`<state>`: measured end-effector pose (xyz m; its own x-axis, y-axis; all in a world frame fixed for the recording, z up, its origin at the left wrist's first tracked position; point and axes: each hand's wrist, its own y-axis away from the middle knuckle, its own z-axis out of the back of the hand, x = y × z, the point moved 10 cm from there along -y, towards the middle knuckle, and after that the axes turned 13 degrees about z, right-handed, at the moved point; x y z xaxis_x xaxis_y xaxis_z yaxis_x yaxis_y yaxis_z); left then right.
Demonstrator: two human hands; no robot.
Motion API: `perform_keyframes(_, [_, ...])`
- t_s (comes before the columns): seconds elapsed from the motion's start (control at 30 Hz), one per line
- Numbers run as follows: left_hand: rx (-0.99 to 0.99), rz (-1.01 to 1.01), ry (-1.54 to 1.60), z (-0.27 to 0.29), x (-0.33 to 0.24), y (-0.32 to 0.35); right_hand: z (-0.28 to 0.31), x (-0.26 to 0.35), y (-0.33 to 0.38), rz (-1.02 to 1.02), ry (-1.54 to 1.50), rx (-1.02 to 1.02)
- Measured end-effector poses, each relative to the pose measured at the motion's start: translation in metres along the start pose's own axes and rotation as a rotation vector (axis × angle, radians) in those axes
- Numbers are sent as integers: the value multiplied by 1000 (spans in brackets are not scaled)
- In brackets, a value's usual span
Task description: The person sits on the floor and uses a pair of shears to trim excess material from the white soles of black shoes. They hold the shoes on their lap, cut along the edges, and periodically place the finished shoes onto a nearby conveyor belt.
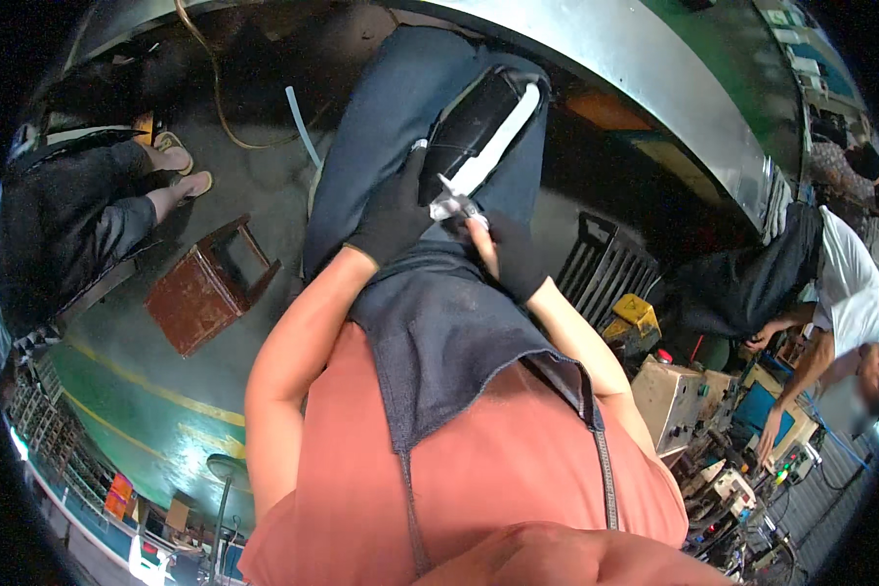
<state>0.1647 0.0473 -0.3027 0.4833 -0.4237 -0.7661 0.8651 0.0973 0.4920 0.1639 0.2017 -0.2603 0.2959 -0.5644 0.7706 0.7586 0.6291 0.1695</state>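
Two-handed on a long pale blade-like piece [500,139] lying over the dark-clothed lap [361,137], clasped near its silvery end [447,203] by the right grip [518,256], with the left grip [396,217] alongside, can't tell if closed, probably stiff, lightish and slick, so best taken by the silvery end.

Floor gap [281,200] left, before 1 stool [193,303]; steel counter [645,73] bars front.

We find no readable words, numbers or signs in this view. Details on the machinery [737,493] at right are too small and blurred for us to read.
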Motion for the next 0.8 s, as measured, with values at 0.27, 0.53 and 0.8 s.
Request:
perform_keyframes(0.27, [77,-145,412,145,-74,2,80,-46,81,-204,-166,-291])
perform_keyframes(0.53, [-99,-82,294,38,-27,-32,64,-45,45,-162,-315,-76])
perform_keyframes(0.8, [-477,-295,-176,51,-96,-23,65,-13,-46,77,16,405])
